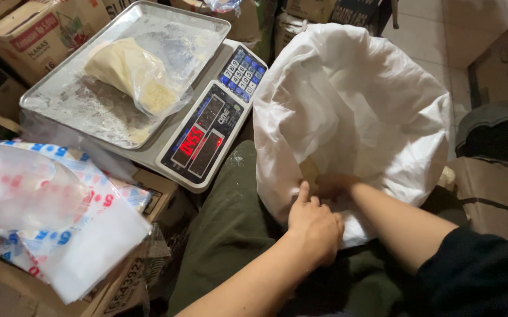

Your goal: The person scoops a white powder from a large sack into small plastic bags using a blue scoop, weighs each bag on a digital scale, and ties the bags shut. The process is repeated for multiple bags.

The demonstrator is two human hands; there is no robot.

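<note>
Already one filled bag [133, 73] weighed on scale tray [60, 97], up-left of hands. Sack [354, 111] rim gripped by left hand [314, 226]; right hand [331, 183] reached inside sack, grip hidden. Empty bags [60, 223] stacked at left, unfilled.

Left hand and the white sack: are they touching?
Touching. The head view shows the left hand gripping the near edge of the white sack, fingers pressed on the cloth.

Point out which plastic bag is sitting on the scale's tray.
The small clear bag of pale powder, lying on the metal tray. The large white sack sits in the person's lap.
</note>
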